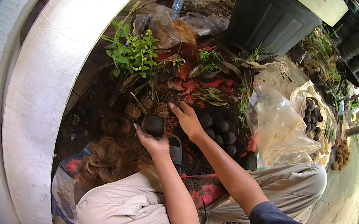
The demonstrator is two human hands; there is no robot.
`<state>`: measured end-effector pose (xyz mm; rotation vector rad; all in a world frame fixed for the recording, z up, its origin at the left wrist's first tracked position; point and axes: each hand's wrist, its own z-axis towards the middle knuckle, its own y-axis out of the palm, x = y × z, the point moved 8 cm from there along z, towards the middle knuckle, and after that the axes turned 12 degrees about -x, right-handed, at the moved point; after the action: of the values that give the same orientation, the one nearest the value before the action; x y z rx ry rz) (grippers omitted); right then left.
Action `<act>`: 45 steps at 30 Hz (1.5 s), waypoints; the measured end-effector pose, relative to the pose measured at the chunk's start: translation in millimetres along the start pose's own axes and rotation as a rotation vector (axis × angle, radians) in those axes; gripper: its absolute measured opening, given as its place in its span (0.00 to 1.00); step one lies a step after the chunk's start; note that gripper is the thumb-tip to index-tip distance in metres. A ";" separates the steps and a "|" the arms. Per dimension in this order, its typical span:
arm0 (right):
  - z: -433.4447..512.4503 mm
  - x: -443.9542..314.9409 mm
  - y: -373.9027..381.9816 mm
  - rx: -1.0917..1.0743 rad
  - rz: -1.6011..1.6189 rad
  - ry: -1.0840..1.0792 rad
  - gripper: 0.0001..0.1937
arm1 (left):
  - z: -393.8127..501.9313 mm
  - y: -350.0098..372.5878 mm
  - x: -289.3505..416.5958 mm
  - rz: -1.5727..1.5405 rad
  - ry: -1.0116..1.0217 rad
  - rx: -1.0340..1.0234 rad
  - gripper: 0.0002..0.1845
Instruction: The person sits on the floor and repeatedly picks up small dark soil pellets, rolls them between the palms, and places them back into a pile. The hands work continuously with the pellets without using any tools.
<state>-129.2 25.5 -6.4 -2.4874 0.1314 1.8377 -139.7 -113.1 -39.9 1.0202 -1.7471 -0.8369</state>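
My left hand (155, 144) cups a round, dark soil ball (154, 125), palm up. A pointed green leaf (139, 103) rises at the ball's upper edge; whether it is set in the ball or stands behind it, I cannot tell. My right hand (186, 119) reaches over the dark soil to the right of the ball, fingertips smudged black. Whether its fingers pinch anything is unclear. Close by the hands are brown fibre balls wound with string (132, 111). Several bare dark soil balls (221, 126) lie right of my right forearm.
Loose coconut fibre (105, 160) is heaped at left. Leafy plants (135, 50) grow ahead, before a plastic bag of fibre (165, 25). A black planter (270, 15) stands upper right. Clear plastic sheeting (277, 124) and a sack of dark balls (313, 118) are at right. White curved edging (35, 82) borders the left.
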 end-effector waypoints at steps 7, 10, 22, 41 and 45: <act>-16.6 -31.8 22.1 -0.067 -0.675 -0.106 0.28 | 4.9 -13.2 2.1 0.058 -0.013 0.009 0.27; -18.1 -31.4 30.8 -0.140 -0.721 -0.130 0.32 | 6.0 -6.7 2.3 0.022 -0.015 -0.071 0.27; -7.3 13.5 37.0 -0.077 0.024 -0.163 0.34 | -4.6 6.5 -0.3 0.022 -0.013 -0.062 0.42; -17.6 -4.7 7.3 0.087 0.252 -0.135 0.26 | 0.0 6.5 -13.2 -0.054 0.018 -0.129 0.23; -22.3 -3.6 1.6 0.054 0.241 -0.141 0.26 | -4.6 20.3 -26.8 -0.236 -0.169 -0.285 0.28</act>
<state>-109.2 22.1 3.6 -2.3865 0.4875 2.0596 -134.7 -80.8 -30.7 0.9962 -1.6036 -1.3143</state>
